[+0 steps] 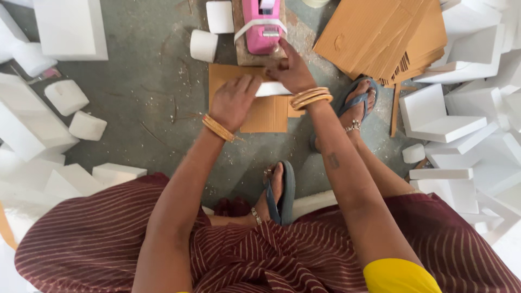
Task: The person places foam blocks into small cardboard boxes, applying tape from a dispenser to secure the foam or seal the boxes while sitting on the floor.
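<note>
1. Your two hands meet over one small white foam piece [271, 89]: your left hand [234, 100] lies curled with the fingers pressed down on its left end, and your right hand [293, 70] is bent over its top edge, fingertips gripping it.
2. That foam piece rests on one flat cardboard sheet [266, 114] on the floor [152, 81], just in front of you.
3. One pink tape dispenser [263, 24] sits on a brown block right beyond your right hand, touching distance from your knuckles.
4. Two white foam cylinders [204, 45] stand left of the dispenser, one behind the other.
5. One fanned stack of cardboard sheets [380, 38] lies to the upper right.
6. Your two feet in blue sandals [285, 192] rest on the floor, one under your right forearm.
7. Two small foam chunks [65, 96] lie to the left; larger white foam blocks [445, 119] crowd both sides, too many and too overlapped to count.
</note>
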